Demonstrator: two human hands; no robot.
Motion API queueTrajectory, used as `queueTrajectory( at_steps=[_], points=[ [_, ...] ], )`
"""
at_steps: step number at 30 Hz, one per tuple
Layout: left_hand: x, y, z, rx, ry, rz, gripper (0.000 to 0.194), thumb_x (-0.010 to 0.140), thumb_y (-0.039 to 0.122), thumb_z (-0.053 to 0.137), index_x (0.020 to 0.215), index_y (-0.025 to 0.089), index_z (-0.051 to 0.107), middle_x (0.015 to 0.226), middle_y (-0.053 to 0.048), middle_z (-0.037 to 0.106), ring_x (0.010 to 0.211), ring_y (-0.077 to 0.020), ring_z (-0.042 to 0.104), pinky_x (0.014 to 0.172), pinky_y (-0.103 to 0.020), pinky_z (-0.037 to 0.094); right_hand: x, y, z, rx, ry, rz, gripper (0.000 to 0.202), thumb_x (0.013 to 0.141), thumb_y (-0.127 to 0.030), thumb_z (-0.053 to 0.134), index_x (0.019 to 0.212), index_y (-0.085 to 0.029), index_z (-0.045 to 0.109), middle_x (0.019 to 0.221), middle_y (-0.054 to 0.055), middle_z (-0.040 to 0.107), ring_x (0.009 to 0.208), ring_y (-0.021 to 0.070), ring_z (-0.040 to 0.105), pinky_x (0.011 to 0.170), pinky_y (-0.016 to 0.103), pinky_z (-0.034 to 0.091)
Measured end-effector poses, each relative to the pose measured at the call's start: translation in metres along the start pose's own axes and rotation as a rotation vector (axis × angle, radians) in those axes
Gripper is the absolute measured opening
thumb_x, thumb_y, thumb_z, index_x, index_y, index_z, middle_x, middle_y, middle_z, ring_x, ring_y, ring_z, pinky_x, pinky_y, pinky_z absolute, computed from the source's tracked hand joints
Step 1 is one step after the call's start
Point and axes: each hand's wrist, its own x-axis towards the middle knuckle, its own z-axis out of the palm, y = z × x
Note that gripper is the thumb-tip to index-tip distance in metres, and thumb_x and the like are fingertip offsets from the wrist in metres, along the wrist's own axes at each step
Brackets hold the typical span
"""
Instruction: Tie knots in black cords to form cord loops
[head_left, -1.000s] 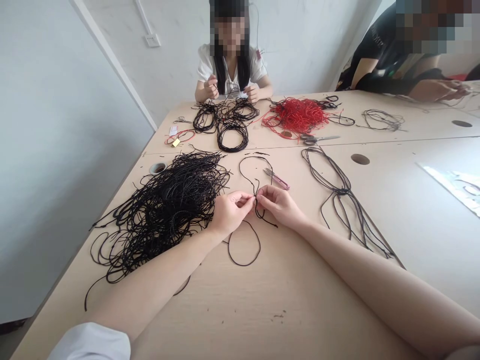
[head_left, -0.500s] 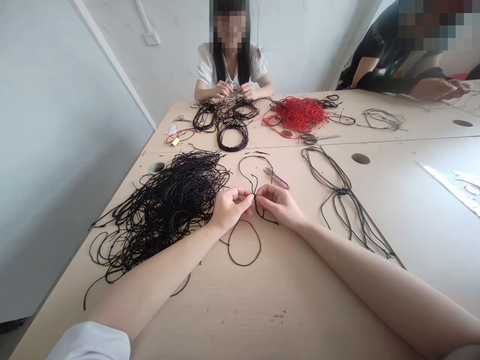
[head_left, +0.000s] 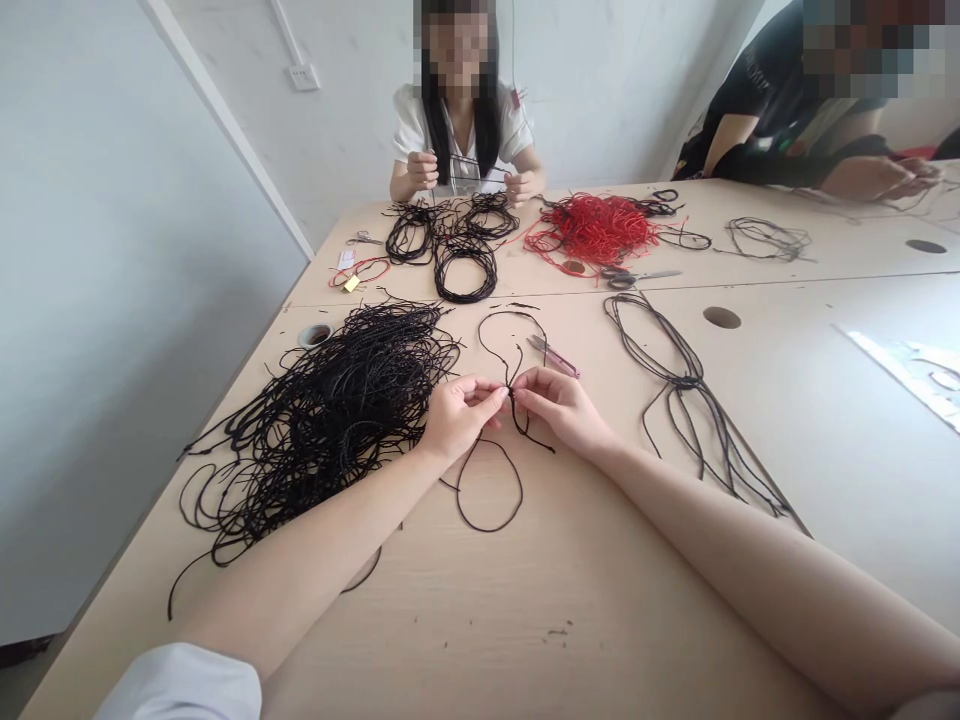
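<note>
"Where is the thin black braided cord [head_left: 514, 409]?"

"Between the left hand [head_left: 461, 415] and the right hand [head_left: 562, 408] — each pinches it with fingertips closed, very near together."

"And its other parts?"

"They extend beyond the grip, near the pink-handled metal snips [head_left: 561, 361] — and also towards the wearer."

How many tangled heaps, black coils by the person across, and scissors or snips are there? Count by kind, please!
Red cord heap: 1
Black cord heap: 1
Black cord coils: 3
Scissors: 2
Pink-handled snips: 1
Total: 8
Something on the bright sheet at right is unclear, so uncounted.
</note>
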Motion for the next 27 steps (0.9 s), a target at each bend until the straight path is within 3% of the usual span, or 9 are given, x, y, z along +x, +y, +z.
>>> queueTrajectory(
  at_steps=[8,16,27],
  points=[
    [-0.0026,0.0007,0.0002,0.042,0.007,0.027,0.024,0.074,0.035,0.069,0.082,0.012,0.068,0.069,-0.005,0.068,0.047,-0.0108,0.06,0.045,-0.021,0.05,0.0005,0.0019,-0.0001,-0.062,0.008,0.017,0.016,0.081,-0.031,0.059,0.085,-0.016,0.056,0.076,0.0,0.056,0.064,0.01,0.048,0.056,0.024,0.036],
    [-0.002,0.0009,0.0017,-0.034,-0.062,-0.028,0.024,0.073,0.033,0.07,0.082,0.012,0.068,0.069,-0.004,0.067,0.054,-0.0119,0.06,0.044,-0.022,0.053,0.0023,0.0054,-0.003,-0.068,-0.026,0.003,0.014,0.08,-0.029,0.06,0.081,-0.016,0.054,0.074,0.0,0.056,0.064,0.0099,0.048,0.057,0.024,0.036],
    [0.0016,0.0033,-0.0017,-0.111,-0.106,-0.069,0.02,0.074,0.029,0.069,0.079,0.011,0.065,0.065,-0.003,0.066,0.048,-0.0087,0.058,0.047,-0.019,0.047,0.0004,-0.0025,-0.0018,-0.092,-0.04,-0.005,0.024,0.086,-0.039,0.054,0.08,-0.016,0.053,0.068,-0.001,0.052,0.061,0.0098,0.046,0.057,0.024,0.037]
  ],
)
